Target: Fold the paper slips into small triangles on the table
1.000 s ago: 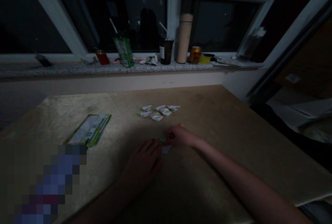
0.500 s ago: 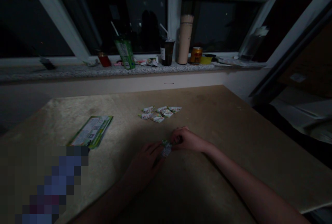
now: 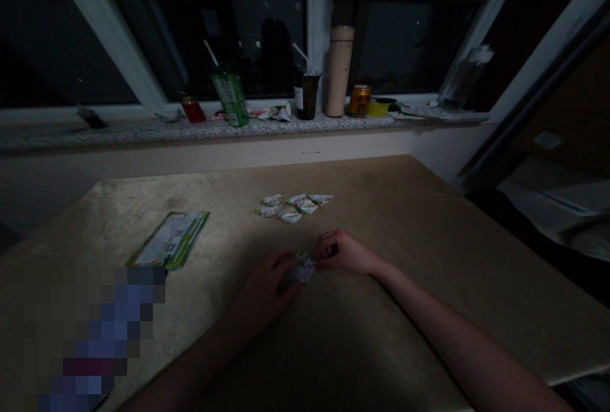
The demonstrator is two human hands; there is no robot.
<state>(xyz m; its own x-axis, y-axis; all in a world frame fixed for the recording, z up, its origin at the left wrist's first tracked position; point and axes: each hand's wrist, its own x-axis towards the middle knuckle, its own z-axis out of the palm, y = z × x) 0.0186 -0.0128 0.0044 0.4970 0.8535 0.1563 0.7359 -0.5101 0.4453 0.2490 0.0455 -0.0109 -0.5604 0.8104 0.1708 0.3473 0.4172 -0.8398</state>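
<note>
Between my hands is a small green-and-white printed wrapper [image 3: 304,269], low over the tabletop. My left hand [image 3: 267,281] pinches its left side between thumb and fingers. At the right edge of the wrapper, my right hand [image 3: 344,252] has its fingers curled and closed on it. Just beyond the hands lie several small folded wrappers [image 3: 291,215], white and green with pointed ends, close together on the table. The dim light hides the finer print and folds.
A flat green-and-white package [image 3: 174,239] lies at left on the table [image 3: 405,208], beside a blurred-out blue item [image 3: 109,329]. Along the windowsill [image 3: 162,135] stand a green cup [image 3: 231,99], a dark cup [image 3: 306,95], a tall bottle [image 3: 340,72] and a gold can [image 3: 360,101].
The wrapper has turned slightly and looks more spread out. My left fingers have shifted to its left edge, their thumb gap wider; my right hand has moved slightly away from me.
</note>
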